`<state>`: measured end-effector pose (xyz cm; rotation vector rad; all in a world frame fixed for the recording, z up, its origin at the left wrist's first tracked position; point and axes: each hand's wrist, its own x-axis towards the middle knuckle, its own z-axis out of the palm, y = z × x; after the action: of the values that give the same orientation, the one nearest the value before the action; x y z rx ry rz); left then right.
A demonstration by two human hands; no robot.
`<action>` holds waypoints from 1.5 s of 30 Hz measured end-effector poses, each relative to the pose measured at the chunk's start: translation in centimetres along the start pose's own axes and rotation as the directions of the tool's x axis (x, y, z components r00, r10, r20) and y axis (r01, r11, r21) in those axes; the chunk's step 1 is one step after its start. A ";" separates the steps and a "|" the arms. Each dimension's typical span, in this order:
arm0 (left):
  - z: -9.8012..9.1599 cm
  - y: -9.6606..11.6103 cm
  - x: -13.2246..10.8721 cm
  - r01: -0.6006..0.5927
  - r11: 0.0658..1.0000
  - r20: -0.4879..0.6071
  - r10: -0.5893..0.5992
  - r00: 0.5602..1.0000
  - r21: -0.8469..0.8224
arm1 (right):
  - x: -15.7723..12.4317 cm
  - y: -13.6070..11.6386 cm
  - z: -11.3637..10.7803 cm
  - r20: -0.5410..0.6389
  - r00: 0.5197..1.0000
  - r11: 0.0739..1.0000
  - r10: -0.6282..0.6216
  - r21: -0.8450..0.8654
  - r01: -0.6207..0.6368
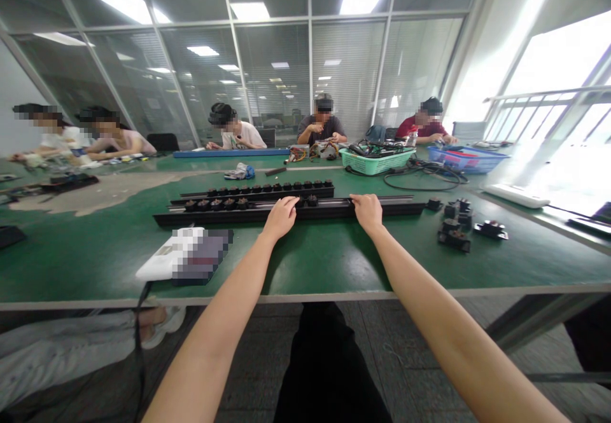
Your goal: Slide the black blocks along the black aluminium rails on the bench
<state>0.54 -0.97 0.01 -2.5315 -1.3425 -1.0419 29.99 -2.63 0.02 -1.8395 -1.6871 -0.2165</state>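
- Left hand [280,216] and right hand [366,212] are laid on a long black metal rail [382,208], fingers pressed together and curled over it; a firm grip cannot be told.
- The rail lies flat on the green tabletop [324,257], just before a second rail [252,192], both carrying round black knobs [216,204].
- The rail is judged stiff and fairly heavy, best held by its bare body at two points.

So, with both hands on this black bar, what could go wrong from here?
The left hand and right hand rest on the long black bar, beside the round black parts; a bump might knock those parts over if they are not fixed. The cable hanging over the green table edge could also catch and pull the blurred white object down.
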 end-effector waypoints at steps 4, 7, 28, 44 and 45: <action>0.1 -0.1 0.0 0.005 1.000 0.010 -0.005 1.000 0.004 | 0.1 0.1 0.1 -0.003 1.000 1.000 -0.008 0.002 0.008; 0.2 -0.2 0.1 0.004 1.000 0.011 -0.004 1.000 0.010 | 0.1 0.3 0.2 -0.010 1.000 1.000 -0.006 0.007 0.007; 0.1 -0.1 0.0 -0.006 1.000 0.002 0.006 1.000 0.007 | 0.1 0.7 0.2 -0.031 0.999 1.000 0.022 -0.011 -0.022; 0.5 -0.4 0.2 -0.018 0.999 0.000 0.018 1.000 0.033 | 0.4 0.8 0.1 -0.024 0.998 0.998 0.065 0.023 -0.065; 0.5 -0.4 0.2 -0.017 0.999 0.000 0.017 1.000 0.032 | 0.4 0.8 0.1 -0.024 0.998 0.998 0.066 0.026 -0.065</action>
<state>0.55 -0.43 -0.36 -2.5153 -1.3251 -1.0086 30.80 -2.22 -0.13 -1.8627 -1.6030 -0.1899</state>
